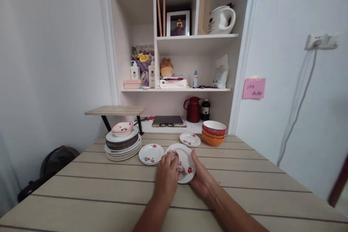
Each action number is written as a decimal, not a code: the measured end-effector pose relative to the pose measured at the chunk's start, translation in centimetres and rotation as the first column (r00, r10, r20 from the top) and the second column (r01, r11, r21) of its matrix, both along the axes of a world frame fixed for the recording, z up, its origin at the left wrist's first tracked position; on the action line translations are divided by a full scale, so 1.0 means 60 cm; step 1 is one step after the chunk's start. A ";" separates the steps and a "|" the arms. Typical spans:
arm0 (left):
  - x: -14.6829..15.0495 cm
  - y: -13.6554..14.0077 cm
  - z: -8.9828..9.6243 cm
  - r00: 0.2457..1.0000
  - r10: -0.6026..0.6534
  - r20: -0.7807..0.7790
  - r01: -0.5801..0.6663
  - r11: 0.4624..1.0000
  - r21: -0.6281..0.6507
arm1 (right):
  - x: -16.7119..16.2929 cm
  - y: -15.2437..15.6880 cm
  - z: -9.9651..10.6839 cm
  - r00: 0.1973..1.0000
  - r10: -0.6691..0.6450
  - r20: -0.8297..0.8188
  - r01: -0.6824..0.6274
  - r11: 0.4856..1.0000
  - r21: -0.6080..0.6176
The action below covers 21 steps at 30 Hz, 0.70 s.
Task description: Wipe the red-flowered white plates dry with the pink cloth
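My right hand (pixel 201 175) grips the right rim of a white plate (pixel 187 157) with red flowers, tilting it up off the table toward me. Bunched under the fingers of my left hand (pixel 168 174) is a pale pinkish cloth (pixel 180 168), pressed against the plate's face. Part of the cloth is hidden by those fingers. Just left of the held plate lie small flowered plates (pixel 151 152), stacked on the table. Behind it sit a couple more flowered plates (pixel 189 139).
At the left stands a tall stack of plates (pixel 123 154) topped by small square bowls (pixel 122 127), beside a small raised shelf (pixel 115 110). Nested red and orange bowls (pixel 214 134) are at the back right. A red jug (pixel 193 110) and a dark bottle (pixel 206 110) stand behind.
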<state>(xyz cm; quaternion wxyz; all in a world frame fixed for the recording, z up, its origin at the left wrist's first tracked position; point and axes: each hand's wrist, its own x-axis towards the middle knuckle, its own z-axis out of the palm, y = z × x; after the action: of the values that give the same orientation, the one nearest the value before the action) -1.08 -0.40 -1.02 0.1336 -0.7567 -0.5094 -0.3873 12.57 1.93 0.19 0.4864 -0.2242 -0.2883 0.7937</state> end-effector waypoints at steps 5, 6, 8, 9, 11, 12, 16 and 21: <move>-0.001 -0.002 0.001 0.999 -0.037 0.039 0.035 0.998 0.044 | -0.016 -0.012 -0.001 0.997 0.063 -0.046 -0.061 0.997 0.052; 0.001 -0.004 0.003 0.997 -0.068 0.024 0.066 0.997 0.044 | -0.017 -0.014 -0.001 0.995 0.078 -0.055 -0.076 0.996 0.047; 0.005 -0.007 0.006 0.991 -0.131 -0.021 0.131 0.991 0.034 | -0.018 -0.016 -0.001 0.990 0.120 -0.079 -0.118 0.992 0.038; 0.007 -0.008 0.007 0.987 -0.154 -0.042 0.155 0.987 0.030 | -0.017 -0.016 0.000 0.985 0.142 -0.094 -0.139 0.990 0.036; 0.010 -0.008 0.006 0.981 -0.183 -0.071 0.186 0.982 0.033 | -0.012 -0.015 0.002 0.974 0.185 -0.128 -0.183 0.983 0.029; 0.011 -0.007 0.004 0.977 -0.196 -0.081 0.200 0.979 0.037 | -0.009 -0.014 0.003 0.969 0.200 -0.146 -0.199 0.980 0.018; 0.016 0.001 -0.009 0.957 -0.274 -0.097 0.279 0.959 0.049 | 0.008 -0.006 0.009 0.953 0.236 -0.192 -0.250 0.967 -0.052; 0.018 0.000 -0.011 0.952 -0.257 -0.168 0.276 0.956 0.099 | 0.015 -0.004 0.013 0.961 0.234 -0.146 -0.252 0.961 -0.117</move>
<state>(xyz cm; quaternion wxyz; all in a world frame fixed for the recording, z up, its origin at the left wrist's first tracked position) 0.01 -0.39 -1.71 0.1643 -0.8366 -0.3662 -0.3728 13.50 1.71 1.00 0.3868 -0.1669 -0.2271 0.8780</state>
